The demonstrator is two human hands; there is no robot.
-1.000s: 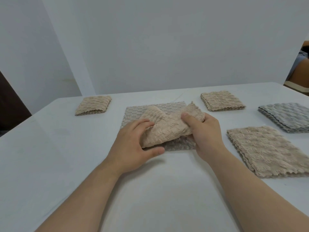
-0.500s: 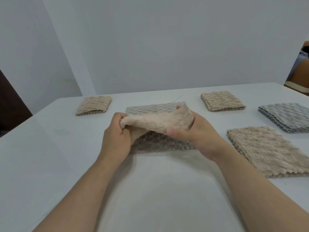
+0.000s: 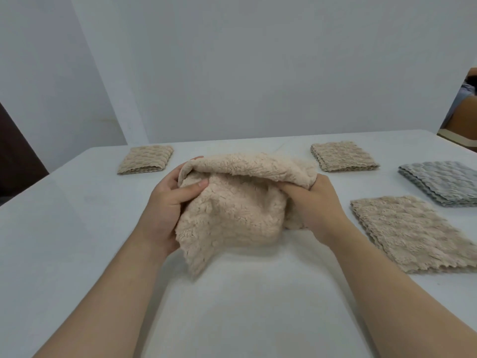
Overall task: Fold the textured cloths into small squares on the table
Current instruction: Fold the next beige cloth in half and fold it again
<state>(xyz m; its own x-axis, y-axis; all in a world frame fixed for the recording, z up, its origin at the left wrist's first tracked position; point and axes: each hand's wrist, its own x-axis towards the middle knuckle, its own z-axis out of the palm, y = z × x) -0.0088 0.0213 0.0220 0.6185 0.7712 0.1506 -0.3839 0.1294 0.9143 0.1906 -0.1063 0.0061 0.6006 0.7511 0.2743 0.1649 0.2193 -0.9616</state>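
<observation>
Your left hand (image 3: pixel 165 210) and right hand (image 3: pixel 313 202), fingers curled, pinch the bunched cloth (image 3: pixel 232 205) over the white table (image 3: pixel 232 319). A grey cloth (image 3: pixel 444 182) lies to its right, and a pale wall (image 3: pixel 258 73) stands beyond.

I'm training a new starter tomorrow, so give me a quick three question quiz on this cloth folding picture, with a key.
1. Which hands grip the fluffy beige cloth?
2. True or false: the grey cloth lies to the person's left.
3. How many beige cloths lie untouched on the table? A one, B three, C five.
Key: 1 both, left hand and right hand. 2 false, it lies right. 3 B: far-left square, far-right square, near-right cloth.
</observation>
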